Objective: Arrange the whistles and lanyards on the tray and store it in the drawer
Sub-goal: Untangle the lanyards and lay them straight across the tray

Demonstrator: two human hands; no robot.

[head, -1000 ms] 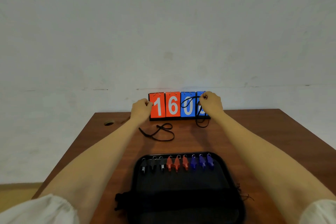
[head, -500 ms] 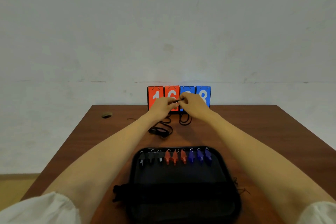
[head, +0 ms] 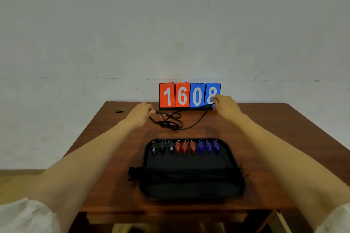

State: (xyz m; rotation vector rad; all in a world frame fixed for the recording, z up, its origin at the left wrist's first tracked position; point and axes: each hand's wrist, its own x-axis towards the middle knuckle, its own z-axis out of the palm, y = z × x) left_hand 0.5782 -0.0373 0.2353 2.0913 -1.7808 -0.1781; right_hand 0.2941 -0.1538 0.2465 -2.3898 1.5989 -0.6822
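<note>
A black tray lies on the brown table near me. Along its far edge stand several whistles in a row: black on the left, red in the middle, blue on the right. A bundle of black lanyards lies across the tray's near part. Beyond the tray a loose black lanyard is stretched over the table. My left hand pinches one end of it and my right hand pinches the other end, in front of the scoreboard.
A flip scoreboard reading 1608 stands at the table's far edge against the white wall. A round cable hole sits at the far left corner. Thin loose threads lie right of the tray.
My hands were together at the scoreboard's middle half a second ago. Now they have drawn apart, left hand leftward and right hand rightward, pulling the lanyard out between them.
</note>
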